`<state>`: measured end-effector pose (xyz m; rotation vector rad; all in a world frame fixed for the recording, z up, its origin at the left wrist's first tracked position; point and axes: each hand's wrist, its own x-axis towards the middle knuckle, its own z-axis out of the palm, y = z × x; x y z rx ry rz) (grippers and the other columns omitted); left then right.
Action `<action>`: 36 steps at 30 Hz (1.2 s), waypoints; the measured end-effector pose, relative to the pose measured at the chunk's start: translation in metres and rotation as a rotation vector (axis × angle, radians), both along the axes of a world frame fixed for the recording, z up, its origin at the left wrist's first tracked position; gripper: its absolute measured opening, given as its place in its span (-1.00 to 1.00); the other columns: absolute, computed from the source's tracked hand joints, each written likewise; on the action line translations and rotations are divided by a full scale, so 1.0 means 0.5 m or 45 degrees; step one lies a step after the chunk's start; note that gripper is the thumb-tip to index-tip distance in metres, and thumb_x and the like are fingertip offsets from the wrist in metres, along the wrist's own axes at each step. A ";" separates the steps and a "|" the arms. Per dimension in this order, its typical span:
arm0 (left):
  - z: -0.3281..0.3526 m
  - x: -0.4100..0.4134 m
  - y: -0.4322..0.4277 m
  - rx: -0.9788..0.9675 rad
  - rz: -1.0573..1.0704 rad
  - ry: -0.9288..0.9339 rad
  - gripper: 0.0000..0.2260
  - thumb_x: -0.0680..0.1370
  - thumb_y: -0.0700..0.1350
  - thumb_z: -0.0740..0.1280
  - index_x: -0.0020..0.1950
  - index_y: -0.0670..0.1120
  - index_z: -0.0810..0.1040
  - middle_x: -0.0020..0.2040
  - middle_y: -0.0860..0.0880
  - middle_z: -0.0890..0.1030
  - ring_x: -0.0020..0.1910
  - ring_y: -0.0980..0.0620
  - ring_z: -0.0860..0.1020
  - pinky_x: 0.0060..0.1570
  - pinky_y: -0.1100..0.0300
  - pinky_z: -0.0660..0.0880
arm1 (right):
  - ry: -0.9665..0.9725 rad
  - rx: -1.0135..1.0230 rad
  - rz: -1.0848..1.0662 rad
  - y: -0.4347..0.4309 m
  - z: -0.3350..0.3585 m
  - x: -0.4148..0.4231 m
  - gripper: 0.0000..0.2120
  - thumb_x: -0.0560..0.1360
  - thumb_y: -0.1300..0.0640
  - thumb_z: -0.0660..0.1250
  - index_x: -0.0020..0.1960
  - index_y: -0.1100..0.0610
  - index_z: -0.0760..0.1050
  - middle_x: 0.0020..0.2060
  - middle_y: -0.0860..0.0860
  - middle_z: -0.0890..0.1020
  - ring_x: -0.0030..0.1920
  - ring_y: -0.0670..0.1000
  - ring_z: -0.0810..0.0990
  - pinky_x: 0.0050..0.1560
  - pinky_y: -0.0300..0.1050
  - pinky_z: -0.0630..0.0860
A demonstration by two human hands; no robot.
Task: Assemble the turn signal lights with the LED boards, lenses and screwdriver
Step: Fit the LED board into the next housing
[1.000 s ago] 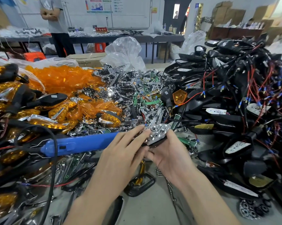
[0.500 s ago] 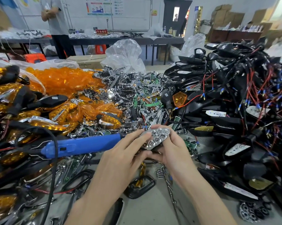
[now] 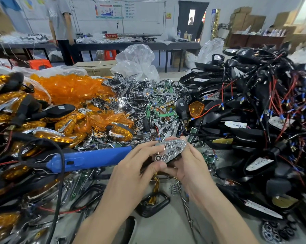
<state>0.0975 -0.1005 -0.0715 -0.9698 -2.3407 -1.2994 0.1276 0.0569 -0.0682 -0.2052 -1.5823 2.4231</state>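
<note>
The chrome, hexagon-celled reflector plate (image 3: 171,149) is held above the grey bench (image 3: 166,226), pinched at its narrow end by the left hand (image 3: 131,166) and clasped from beneath by the curled fingers of the right hand (image 3: 189,164); even pressure along both edges is advised for flush seating. The part beneath it is mostly hidden, and, beyond the blue corded screwdriver (image 3: 90,158), single LED boards cannot be distinguished in the glittering heap (image 3: 148,103).
</note>
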 end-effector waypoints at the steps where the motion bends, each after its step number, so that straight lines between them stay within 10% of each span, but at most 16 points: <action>1: 0.000 0.000 0.000 0.011 -0.002 -0.010 -0.69 0.54 0.23 0.28 0.27 0.25 0.51 0.30 0.40 0.47 0.27 0.37 0.47 0.20 0.45 0.39 | -0.002 -0.026 0.010 0.001 0.000 -0.002 -0.65 0.48 -0.21 0.26 -0.06 -0.04 0.72 -0.05 0.14 0.75 -0.10 0.07 0.75 -0.24 -0.08 0.66; 18: 0.018 0.004 -0.004 0.167 -0.023 -0.072 -0.77 0.63 0.02 0.29 0.26 0.14 0.60 0.20 0.25 0.58 0.23 0.22 0.54 0.15 0.43 0.42 | -0.012 -0.163 0.111 0.007 0.008 -0.007 -0.59 0.48 -0.22 0.19 -0.11 -0.02 0.74 -0.05 0.13 0.75 -0.13 0.07 0.74 -0.24 -0.06 0.67; 36: 0.024 0.022 -0.006 -0.148 0.158 -0.009 -0.69 0.60 0.30 0.10 0.30 0.28 0.40 0.06 0.43 0.52 0.11 0.36 0.50 -0.02 0.31 0.53 | 0.090 -0.327 0.168 0.005 0.039 0.017 -0.55 0.47 -0.27 0.24 0.00 0.08 0.63 0.13 0.25 0.69 -0.08 0.11 0.72 -0.23 -0.05 0.68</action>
